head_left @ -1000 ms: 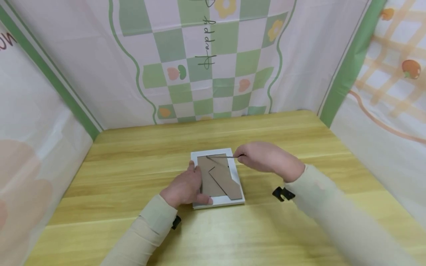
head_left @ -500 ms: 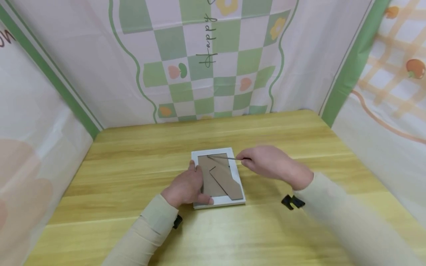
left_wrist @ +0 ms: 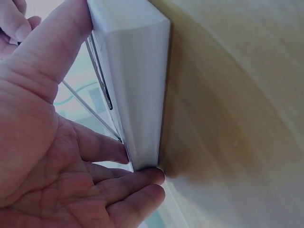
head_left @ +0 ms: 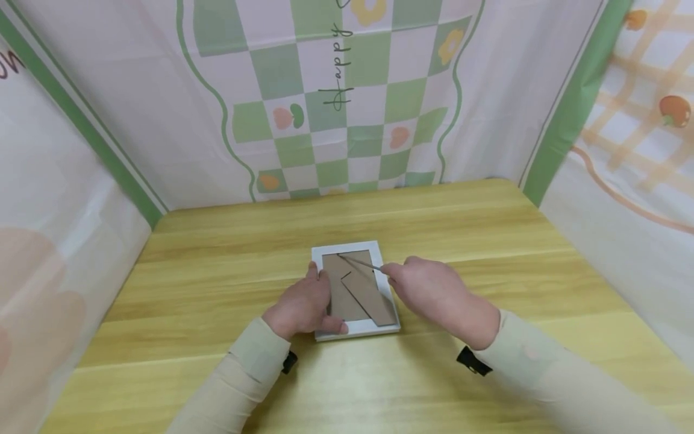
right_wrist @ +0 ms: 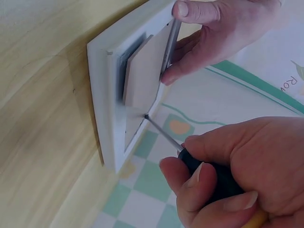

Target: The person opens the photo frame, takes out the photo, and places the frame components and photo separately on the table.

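Note:
A white picture frame (head_left: 387,301) lies face down on the wooden table, its brown backing board (head_left: 337,295) and angled stand flap (head_left: 368,294) uppermost. My left hand (head_left: 305,304) grips the frame's left side, thumb on the near edge and fingers along the far left; the left wrist view shows fingertips against the white rim (left_wrist: 137,95). In my right hand (right_wrist: 232,175) is a screwdriver with a dark and yellow handle (right_wrist: 216,178). Its thin metal shaft (right_wrist: 164,134) slants over the board, and the tip meets the board's far edge near the far left corner.
The wooden table (head_left: 217,253) extends around the frame on all sides. Behind it hangs a cloth (head_left: 368,120) with green checks, and more patterned cloth (head_left: 640,120) hangs at the right and left sides.
My right hand has shifted toward the near side and turned, so the screwdriver's shaft slants more steeply across the board. Its tip remains near the same spot. My left hand has kept its grip.

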The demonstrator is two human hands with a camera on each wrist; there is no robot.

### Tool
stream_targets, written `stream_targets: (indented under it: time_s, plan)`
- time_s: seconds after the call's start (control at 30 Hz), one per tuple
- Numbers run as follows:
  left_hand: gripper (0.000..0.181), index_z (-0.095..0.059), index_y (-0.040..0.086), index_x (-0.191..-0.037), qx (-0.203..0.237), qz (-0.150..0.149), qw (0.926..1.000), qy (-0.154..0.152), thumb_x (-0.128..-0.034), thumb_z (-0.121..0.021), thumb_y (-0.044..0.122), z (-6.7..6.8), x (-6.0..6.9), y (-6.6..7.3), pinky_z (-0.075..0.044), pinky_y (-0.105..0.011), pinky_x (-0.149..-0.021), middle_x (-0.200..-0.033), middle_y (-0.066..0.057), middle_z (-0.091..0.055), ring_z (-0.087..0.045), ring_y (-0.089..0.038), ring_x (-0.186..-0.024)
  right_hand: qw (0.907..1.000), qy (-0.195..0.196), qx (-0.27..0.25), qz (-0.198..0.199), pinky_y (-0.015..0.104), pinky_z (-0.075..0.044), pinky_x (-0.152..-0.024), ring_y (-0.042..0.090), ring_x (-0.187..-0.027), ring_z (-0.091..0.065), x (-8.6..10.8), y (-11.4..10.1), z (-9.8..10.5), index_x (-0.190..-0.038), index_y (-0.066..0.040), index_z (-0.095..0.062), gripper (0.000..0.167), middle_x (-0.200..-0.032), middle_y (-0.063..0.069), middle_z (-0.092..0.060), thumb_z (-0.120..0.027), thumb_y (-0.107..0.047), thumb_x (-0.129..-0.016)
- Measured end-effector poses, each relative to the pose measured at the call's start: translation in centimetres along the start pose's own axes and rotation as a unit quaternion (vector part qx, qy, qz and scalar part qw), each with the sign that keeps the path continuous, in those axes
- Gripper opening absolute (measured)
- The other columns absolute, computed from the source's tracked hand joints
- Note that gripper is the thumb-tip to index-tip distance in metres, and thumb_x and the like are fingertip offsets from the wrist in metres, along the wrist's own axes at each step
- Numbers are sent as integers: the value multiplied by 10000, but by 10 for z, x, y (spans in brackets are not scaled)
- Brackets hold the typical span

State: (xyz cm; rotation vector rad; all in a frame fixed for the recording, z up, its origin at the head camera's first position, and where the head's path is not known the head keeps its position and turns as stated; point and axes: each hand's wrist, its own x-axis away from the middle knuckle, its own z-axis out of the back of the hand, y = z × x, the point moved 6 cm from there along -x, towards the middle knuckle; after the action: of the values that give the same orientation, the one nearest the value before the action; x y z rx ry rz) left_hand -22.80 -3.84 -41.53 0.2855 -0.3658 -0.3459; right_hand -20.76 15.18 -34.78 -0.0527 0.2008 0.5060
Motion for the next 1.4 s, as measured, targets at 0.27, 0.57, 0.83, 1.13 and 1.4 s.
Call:
stream_targets:
  time_s: [0.27,0.57,0.83,1.13,1.4]
  plan:
    - [1216,-239,-131,-1589,1,-47,10000,14,-797,-882,530,1,1,0,-490,-463,-1101,-1668,-377,-118,-500,-459,-1400,10000,3,-79,28,363,-495,-472,195,-657,-622,-1,-2,2,-1203,-159,-749,237,-752,56,-652,-696,-125,-974]
    - [1224,-243,-140,-1583,-33,-139,9999,90,-790,-886,535,1,-1,0,-501,-459,-1088,-1660,-390,-127,-523,-461,-1377,9995,-311,44,3,339,-424,-416,153,-602,-566,-16,3,12,-1172,-194,-768,213,-696,26,-625,-671,-142,-989]
    - [1224,-247,-153,-1575,-128,-197,9997,103,-791,-887,535,2,0,1,-520,-448,-1064,-1649,-408,-131,-561,-459,-1338,9897,-1431,38,-94,395,-472,-511,149,-771,-643,-42,17,26,-1226,-313,-750,294,-1046,-25,-770,-524,-202,-1073]
    - [1204,-261,-150,-1573,-187,-160,9997,30,-801,-877,539,2,0,1,-514,-445,-1073,-1649,-403,-142,-556,-451,-1347,9764,-2133,-192,272,574,-507,-1024,316,-1294,-634,-73,30,38,-1292,-253,-750,298,-1366,0,-705,-552,-230,-1070]
    - [1203,-255,-128,-1586,-207,-120,9997,-11,-802,-874,542,1,-1,2,-504,-449,-1087,-1660,-383,-145,-542,-445,-1364,9414,-3157,-1130,367,440,-561,-889,220,-988,-714,-102,44,39,-1292,-132,-734,296,-1223,76,-736,-539,-163,-1071]
